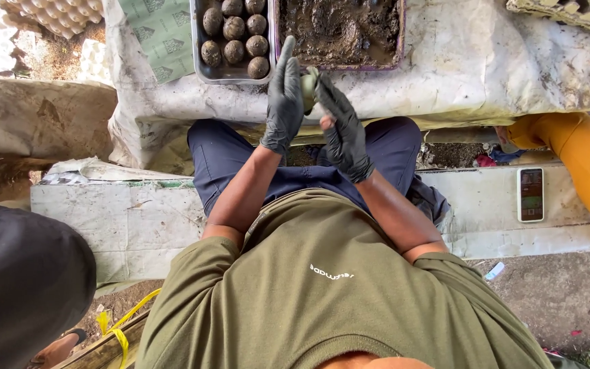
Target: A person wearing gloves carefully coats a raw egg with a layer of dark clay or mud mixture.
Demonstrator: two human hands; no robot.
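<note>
Both my hands wear black gloves and meet over my lap in front of a low table. My left hand (284,102) stands flat and upright against a small pale egg (308,89). My right hand (341,130) cups the egg from the other side, so it is pressed between the two palms. Just beyond my hands a metal tray (199,68) carries several mud-coated eggs (234,29). Beside it a purple-rimmed tray (341,31) is filled with wet dark mud.
A dirty white sheet (486,61) covers the table. Egg cartons (63,15) lie at the far left and far right. A phone (531,195) rests on the white bench at my right, near another person's orange sleeve (585,157). A dark-clothed person (22,280) is at lower left.
</note>
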